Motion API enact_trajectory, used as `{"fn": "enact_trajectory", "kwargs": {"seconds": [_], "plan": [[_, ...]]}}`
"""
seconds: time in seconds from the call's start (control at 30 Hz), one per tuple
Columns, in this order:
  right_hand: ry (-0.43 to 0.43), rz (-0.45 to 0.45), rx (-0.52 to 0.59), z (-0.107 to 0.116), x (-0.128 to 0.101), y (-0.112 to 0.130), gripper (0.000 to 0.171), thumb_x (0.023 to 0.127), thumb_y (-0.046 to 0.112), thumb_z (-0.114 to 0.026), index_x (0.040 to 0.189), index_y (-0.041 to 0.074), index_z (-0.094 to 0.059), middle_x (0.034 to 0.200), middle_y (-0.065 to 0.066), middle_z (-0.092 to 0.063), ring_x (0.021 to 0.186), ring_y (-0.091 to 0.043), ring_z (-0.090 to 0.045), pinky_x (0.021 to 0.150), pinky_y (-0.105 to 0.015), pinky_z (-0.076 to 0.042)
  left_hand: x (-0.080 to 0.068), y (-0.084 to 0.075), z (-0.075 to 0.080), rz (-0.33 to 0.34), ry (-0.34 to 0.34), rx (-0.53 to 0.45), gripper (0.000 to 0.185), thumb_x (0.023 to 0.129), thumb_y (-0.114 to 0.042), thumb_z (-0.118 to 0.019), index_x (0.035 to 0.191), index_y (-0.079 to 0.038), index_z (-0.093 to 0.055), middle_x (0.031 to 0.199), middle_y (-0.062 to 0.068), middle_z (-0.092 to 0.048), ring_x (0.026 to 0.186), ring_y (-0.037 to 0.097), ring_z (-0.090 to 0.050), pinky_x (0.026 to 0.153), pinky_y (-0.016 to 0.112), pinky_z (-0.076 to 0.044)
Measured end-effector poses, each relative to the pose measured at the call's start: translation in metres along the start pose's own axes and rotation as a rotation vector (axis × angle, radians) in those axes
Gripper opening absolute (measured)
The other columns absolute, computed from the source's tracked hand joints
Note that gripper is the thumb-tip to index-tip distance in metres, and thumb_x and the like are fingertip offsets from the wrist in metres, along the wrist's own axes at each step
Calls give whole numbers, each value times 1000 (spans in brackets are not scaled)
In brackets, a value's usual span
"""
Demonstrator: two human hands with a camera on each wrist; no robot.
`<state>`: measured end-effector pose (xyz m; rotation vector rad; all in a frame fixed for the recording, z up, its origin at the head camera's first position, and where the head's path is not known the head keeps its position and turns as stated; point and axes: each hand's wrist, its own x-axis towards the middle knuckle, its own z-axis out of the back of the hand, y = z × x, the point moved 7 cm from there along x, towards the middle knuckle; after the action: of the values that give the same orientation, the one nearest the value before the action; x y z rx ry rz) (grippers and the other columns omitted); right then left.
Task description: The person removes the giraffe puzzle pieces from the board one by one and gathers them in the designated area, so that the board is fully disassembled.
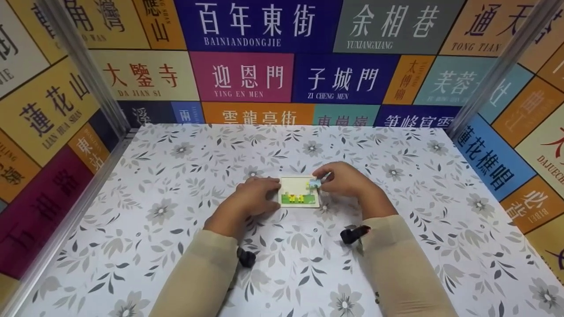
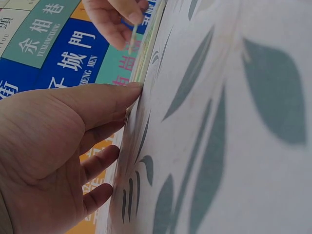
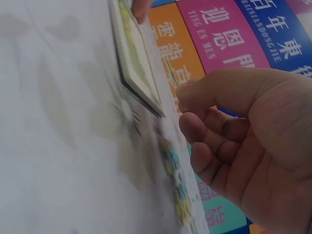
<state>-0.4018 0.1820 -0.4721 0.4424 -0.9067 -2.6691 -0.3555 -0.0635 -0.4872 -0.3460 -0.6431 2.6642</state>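
Observation:
A small jigsaw puzzle tray (image 1: 299, 187) with a pale frame lies flat on the table. Its lower part shows a green strip with yellow figures; the upper area is bare and cream. My left hand (image 1: 251, 196) is at the tray's left side, thumb and fingers spread along the edge and touching it. Over the tray's upper right corner, my right hand (image 1: 346, 178) pinches a light blue puzzle piece (image 1: 314, 182) between thumb and fingertips. In the right wrist view this puzzle piece (image 3: 171, 73) appears edge-on, raised above the tray (image 3: 139, 58).
Blurred yellow and blue pieces (image 3: 178, 180) lie on the table beside the tray in the right wrist view; the right hand hides them in the head view. The tablecloth (image 1: 176, 154) is white with grey flowers. Panels with Chinese lettering (image 1: 246, 79) surround the table.

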Motion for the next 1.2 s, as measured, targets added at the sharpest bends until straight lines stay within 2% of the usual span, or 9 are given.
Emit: {"fn": "enact_trajectory", "kwargs": {"seconds": [0.23, 0.43, 0.6, 0.73, 0.9, 1.03, 1.2], "plan": [[-30, -39, 45, 28, -17, -36, 48, 95, 14, -74, 143, 17, -69, 140, -11, -70, 120, -30, -69, 90, -40, -58, 2, 2, -3, 9, 1, -15, 63, 97, -36, -77, 156, -23, -58, 168, -9, -49, 159, 28, -37, 127, 58, -29], [-58, -90, 78, 50, -34, -70, 49, 96, 14, -71, 145, 17, -67, 133, -14, -71, 109, -27, -69, 80, -35, -58, 2, 3, -5, 7, 5, 4, 63, 98, -37, -76, 157, -24, -57, 168, -10, -48, 159, 30, -36, 126, 62, -30], [-73, -81, 103, 63, -43, -89, 47, 97, 12, -70, 144, 15, -67, 138, -16, -70, 114, -28, -71, 85, -38, -60, 1, 2, -4, -7, 4, 20, 62, 99, -37, -75, 156, -23, -57, 169, -8, -47, 160, 33, -36, 123, 65, -32], [-78, -79, 88, 65, -43, -99, 46, 97, 13, -71, 143, 17, -68, 146, -15, -65, 122, -31, -69, 88, -36, -59, 0, 3, -4, -5, 5, 18, 62, 99, -37, -75, 156, -23, -57, 169, -8, -47, 160, 32, -36, 124, 65, -31], [-58, -95, 91, 60, -41, -108, 49, 96, 12, -72, 145, 18, -67, 147, -15, -64, 128, -33, -67, 93, -36, -57, 0, 3, -4, -7, 10, 19, 62, 99, -37, -75, 157, -23, -57, 170, -8, -47, 160, 32, -36, 125, 64, -31], [-45, -108, 104, 56, -41, -111, 51, 95, 12, -74, 145, 17, -67, 147, -16, -65, 127, -32, -66, 95, -35, -55, 1, 2, -3, -3, 10, 13, 62, 98, -37, -76, 156, -23, -57, 169, -8, -47, 160, 31, -36, 125, 64, -30], [-60, -125, 79, 56, -41, -111, 50, 92, 12, -78, 142, 18, -70, 144, -13, -69, 120, -28, -65, 92, -31, -53, 1, 2, -2, 16, 3, -6, 62, 98, -36, -77, 156, -25, -58, 168, -10, -48, 159, 29, -36, 127, 61, -29]]}}
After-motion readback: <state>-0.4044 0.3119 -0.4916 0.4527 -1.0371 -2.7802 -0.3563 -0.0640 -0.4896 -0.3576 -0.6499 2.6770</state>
